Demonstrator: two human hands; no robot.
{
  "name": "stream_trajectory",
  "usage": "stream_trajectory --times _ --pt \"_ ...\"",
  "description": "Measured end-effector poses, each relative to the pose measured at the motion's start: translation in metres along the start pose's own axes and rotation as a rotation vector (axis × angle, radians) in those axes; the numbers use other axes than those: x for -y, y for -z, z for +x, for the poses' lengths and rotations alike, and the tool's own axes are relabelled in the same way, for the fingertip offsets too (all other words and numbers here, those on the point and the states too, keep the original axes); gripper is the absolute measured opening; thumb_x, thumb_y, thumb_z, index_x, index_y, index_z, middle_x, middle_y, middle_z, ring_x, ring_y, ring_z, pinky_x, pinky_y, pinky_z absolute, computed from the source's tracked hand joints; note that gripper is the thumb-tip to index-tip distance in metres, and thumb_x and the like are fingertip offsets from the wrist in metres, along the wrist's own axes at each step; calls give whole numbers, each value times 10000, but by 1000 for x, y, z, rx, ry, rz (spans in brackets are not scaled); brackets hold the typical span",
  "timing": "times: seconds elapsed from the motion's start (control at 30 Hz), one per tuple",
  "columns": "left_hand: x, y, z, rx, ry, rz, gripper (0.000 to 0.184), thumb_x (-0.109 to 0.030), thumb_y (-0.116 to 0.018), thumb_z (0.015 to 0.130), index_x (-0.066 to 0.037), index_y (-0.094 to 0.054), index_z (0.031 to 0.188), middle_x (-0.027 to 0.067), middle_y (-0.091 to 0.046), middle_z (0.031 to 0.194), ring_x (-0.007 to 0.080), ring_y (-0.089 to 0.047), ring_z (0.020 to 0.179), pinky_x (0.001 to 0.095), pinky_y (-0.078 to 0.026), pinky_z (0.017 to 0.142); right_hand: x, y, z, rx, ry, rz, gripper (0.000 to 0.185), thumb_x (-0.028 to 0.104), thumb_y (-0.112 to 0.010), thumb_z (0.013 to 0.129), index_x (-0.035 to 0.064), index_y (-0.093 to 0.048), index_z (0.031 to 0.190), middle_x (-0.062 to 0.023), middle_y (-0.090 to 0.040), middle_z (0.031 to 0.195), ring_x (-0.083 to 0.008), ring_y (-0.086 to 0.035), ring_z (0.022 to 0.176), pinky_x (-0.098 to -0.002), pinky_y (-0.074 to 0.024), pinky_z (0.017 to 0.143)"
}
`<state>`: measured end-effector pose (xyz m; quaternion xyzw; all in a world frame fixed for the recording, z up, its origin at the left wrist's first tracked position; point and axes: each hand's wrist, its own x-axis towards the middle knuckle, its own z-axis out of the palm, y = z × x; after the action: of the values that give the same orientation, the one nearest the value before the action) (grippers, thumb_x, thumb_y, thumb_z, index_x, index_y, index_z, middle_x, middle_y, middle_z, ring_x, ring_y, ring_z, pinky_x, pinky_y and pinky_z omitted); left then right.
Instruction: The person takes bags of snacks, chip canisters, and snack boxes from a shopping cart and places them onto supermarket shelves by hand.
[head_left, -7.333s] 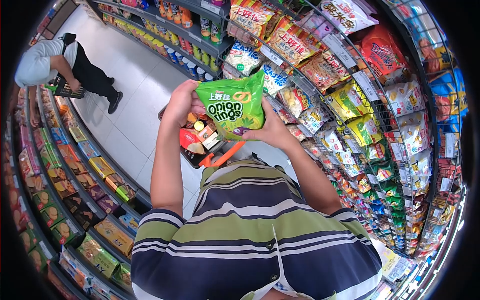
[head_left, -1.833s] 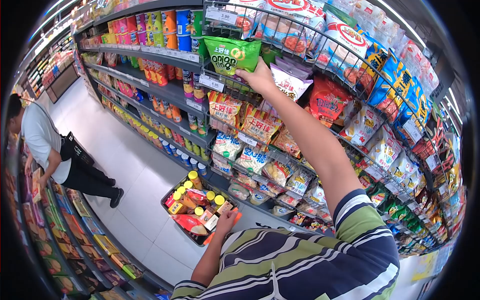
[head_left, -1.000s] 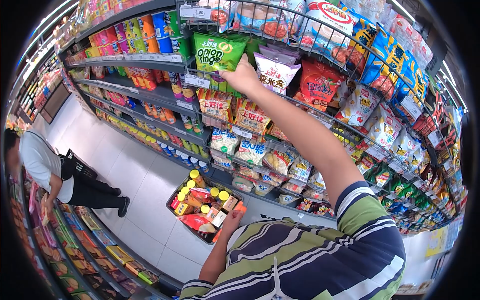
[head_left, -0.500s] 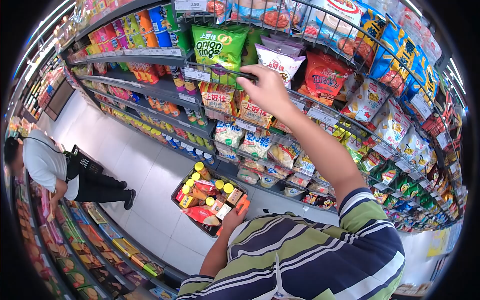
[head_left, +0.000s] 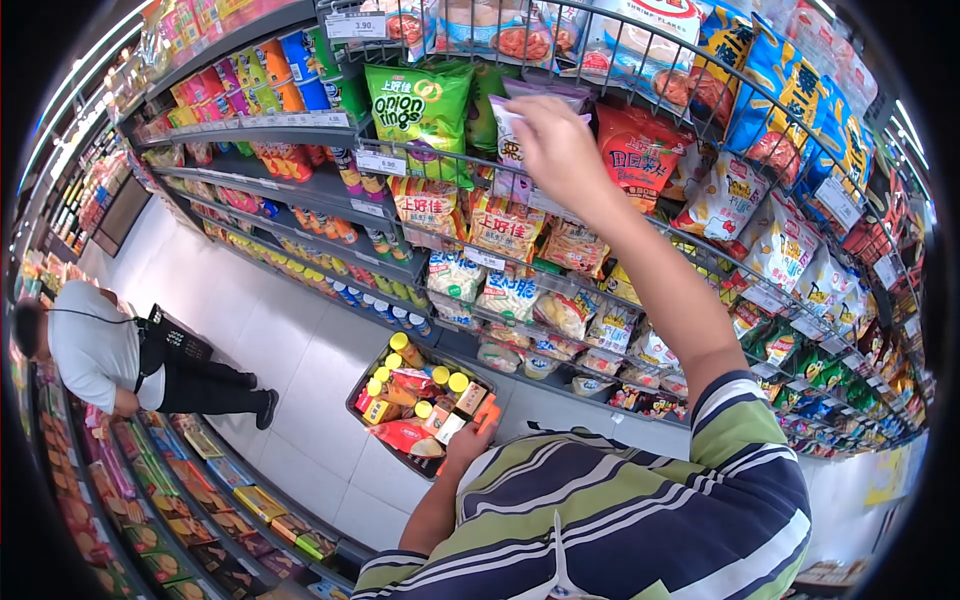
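My right hand is at the top of a white and purple snack bag on the wire-fronted shelf, its fingers closed on the bag's upper edge. The hand hides much of this bag. To its left stands a green onion rings bag, and to its right a red snack bag. Low down, my left hand is wrapped around the orange handle of a dark shopping basket. Yellow-lidded canisters, boxes and a red snack bag fill the basket.
Snack shelves curve along the front and right. Canister shelves run away to the left. A person in a white shirt stands at the opposite shelf, with a black basket. Pale tiled floor lies between.
My right hand has moved from the shelf's front rail onto the white and purple bag, which has shifted left. The person's arm at left has drawn back from the shelf. My left hand keeps the basket handle.
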<state>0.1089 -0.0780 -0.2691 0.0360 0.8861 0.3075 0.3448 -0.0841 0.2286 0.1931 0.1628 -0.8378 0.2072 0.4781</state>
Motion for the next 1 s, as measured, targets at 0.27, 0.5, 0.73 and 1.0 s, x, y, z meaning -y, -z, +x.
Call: stream_trajectory --times 0.27,0.5,0.73,1.0 --pt "5 -2 -1 -32 -10 -10 801 -810 -536 867 -82 -734 1136 203 -764 1043 373 -722 1054 456 -549 897 10 -109 33 -121 -912 674 454 129 -537 1024 -86 -508 1423 -306 -653 1262 -377 -647 1170 -407 -504 998" --pt "8 -2 1 -34 -13 -12 832 -835 -533 853 -73 -735 1119 200 -764 1052 368 -722 1057 451 -548 898 -10 -146 73 -292 -1087 487 335 137 -528 940 -137 -617 1112 -348 -672 1139 -436 -677 1073 -471 -500 910" --pt "10 -1 9 14 -17 -24 847 -838 -533 852 -70 -735 1148 205 -758 1083 372 -712 1089 446 -538 932 -22 -163 83 -430 -1316 648 397 162 -509 929 -146 -650 1137 -306 -682 1161 -345 -660 1073 -446 -484 918" --pt "15 -5 13 22 -10 5 850 -828 -532 857 -68 -732 1181 213 -749 1126 387 -698 1125 454 -535 948 -24 -154 74 -381 -1312 731 359 141 -508 947 -133 -687 1093 -308 -706 1129 -398 -706 1025 -494 -520 866"
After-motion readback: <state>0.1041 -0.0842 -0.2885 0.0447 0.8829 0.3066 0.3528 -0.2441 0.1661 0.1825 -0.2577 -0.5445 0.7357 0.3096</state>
